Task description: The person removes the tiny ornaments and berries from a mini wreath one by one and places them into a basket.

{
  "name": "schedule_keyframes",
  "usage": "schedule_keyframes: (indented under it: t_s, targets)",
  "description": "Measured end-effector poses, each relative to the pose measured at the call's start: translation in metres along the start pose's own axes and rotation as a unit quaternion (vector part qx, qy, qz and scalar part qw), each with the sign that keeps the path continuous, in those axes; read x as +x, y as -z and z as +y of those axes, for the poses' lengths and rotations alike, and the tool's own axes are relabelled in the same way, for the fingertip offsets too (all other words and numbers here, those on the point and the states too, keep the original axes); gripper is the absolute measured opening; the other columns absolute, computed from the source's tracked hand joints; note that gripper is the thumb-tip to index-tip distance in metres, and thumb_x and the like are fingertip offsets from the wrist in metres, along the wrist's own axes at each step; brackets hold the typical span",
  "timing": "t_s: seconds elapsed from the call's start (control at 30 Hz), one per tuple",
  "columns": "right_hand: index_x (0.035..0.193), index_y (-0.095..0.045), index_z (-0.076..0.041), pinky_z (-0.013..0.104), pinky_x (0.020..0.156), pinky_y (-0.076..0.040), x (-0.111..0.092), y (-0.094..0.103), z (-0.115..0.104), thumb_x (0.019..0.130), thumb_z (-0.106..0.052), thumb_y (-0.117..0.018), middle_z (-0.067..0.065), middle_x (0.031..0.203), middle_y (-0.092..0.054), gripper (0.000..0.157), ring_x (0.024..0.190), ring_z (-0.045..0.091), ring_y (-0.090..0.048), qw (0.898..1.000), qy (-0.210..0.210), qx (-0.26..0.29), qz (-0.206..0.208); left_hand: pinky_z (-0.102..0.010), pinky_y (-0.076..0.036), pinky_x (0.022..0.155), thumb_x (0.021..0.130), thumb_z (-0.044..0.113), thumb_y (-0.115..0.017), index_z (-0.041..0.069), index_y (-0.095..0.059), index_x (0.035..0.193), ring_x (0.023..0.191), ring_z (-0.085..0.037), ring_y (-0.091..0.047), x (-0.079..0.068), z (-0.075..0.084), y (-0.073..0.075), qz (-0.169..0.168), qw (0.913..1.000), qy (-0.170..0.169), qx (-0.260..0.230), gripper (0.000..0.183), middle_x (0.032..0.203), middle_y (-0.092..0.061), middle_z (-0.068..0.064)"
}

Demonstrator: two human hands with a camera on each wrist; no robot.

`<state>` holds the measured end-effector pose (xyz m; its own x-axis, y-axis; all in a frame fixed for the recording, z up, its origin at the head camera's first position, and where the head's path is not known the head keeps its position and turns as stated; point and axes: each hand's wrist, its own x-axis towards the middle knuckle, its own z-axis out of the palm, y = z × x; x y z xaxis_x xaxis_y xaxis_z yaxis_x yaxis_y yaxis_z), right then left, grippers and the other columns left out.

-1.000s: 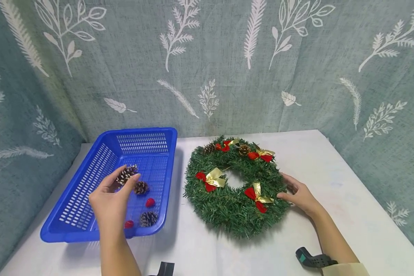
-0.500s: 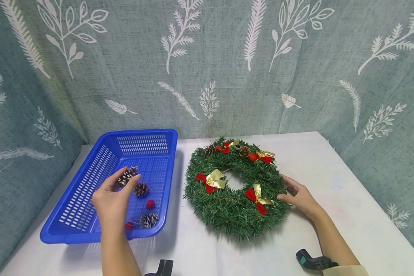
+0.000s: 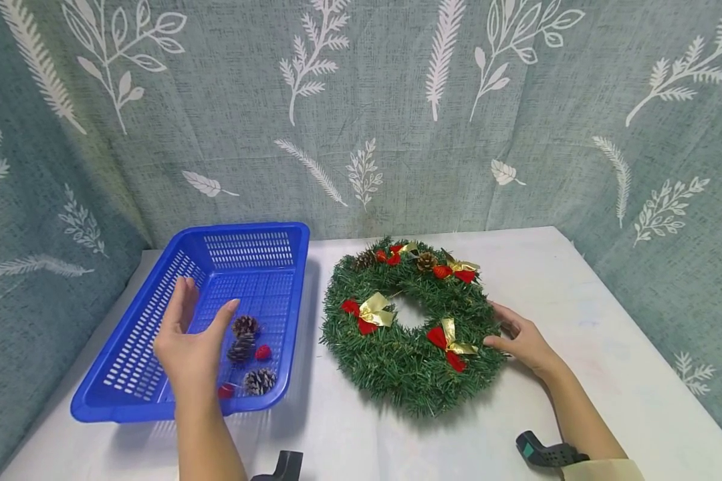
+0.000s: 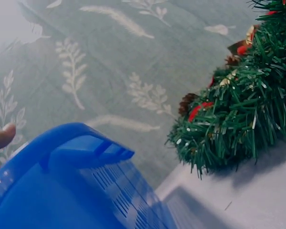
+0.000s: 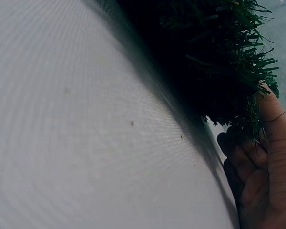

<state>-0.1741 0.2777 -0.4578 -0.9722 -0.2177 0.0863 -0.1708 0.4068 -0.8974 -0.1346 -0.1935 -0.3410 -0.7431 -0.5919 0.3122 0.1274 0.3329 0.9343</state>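
Note:
My left hand (image 3: 188, 347) hovers over the blue plastic basket (image 3: 301, 294), thumb and fingers spread wide with nothing between them. Inside lie a dark pine cone (image 3: 241, 348), a brown pine cone (image 3: 245, 325) touching it, and a frosted pine cone (image 3: 259, 381). At the right edge of the green wreath (image 3: 409, 374), my right hand (image 3: 520, 339) grips the greenery, its thumb against the needles in the right wrist view and its fingers curled beneath. Red-and-gold bows (image 3: 376, 312), small pine cones (image 3: 425, 261) and red berries decorate the wreath.
Two red berries, one of them a round berry (image 3: 263, 352), lie in the basket's near right part. Basket and wreath stand side by side on a white table (image 3: 577, 300). A green leaf-patterned curtain (image 3: 397, 160) closes off the back and both sides.
The left hand has let go of a pine cone, which now lies in the basket beside the brown one. Its fingers have spread apart. The right hand and the wreath stay in place.

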Motion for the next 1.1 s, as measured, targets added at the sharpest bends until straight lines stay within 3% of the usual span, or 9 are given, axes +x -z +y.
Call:
schedule_keyframes:
  t_s: [0.4, 0.67, 0.87, 1.1]
  targets:
    - [0.145, -0.027, 0.007, 0.056, 0.106, -0.024, 0.0, 0.0, -0.002, 0.085, -0.008, -0.069, 0.036, 0.142, -0.033, 0.075, 0.132, 0.049, -0.029, 1.0, -0.001, -0.003, -0.001, -0.02, -0.03, 0.11, 0.073, 0.017, -0.082, 0.031, -0.035, 0.144, 0.135, -0.011, -0.039, -0.006, 0.014, -0.005, -0.048, 0.9984, -0.001, -0.03, 0.086, 0.148, -0.039, 0.005]
    - [0.145, -0.027, 0.007, 0.057, 0.106, -0.023, 0.0, 0.0, 0.0, 0.085, -0.008, -0.069, 0.035, 0.143, -0.031, 0.075, 0.133, 0.049, -0.027, 1.0, 0.002, 0.002, 0.0, -0.022, -0.033, 0.108, 0.073, 0.017, -0.083, 0.027, -0.036, 0.146, 0.135, -0.01, -0.038, -0.013, 0.021, -0.014, -0.072, 0.9969, -0.004, -0.031, 0.087, 0.147, -0.041, 0.006]
    - [0.145, -0.028, 0.005, 0.045, 0.109, -0.03, 0.0, 0.001, 0.0, 0.085, -0.008, -0.069, 0.034, 0.142, -0.034, 0.074, 0.133, 0.048, -0.03, 1.0, 0.002, -0.006, 0.002, -0.017, -0.032, 0.107, 0.071, 0.013, -0.083, 0.025, -0.036, 0.146, 0.135, -0.01, -0.038, -0.019, 0.025, -0.023, -0.102, 0.9929, -0.019, -0.058, 0.089, 0.148, -0.041, 0.006]
    - [0.145, -0.027, 0.007, 0.057, 0.106, -0.023, 0.0, 0.0, 0.0, 0.085, -0.008, -0.069, 0.036, 0.142, -0.032, 0.075, 0.133, 0.051, -0.027, 1.0, 0.003, 0.001, 0.0, -0.024, -0.031, 0.11, 0.07, 0.016, -0.084, 0.028, -0.033, 0.146, 0.135, -0.005, -0.035, -0.027, 0.028, -0.032, -0.13, 0.9898, -0.018, -0.056, 0.092, 0.148, -0.037, 0.013]
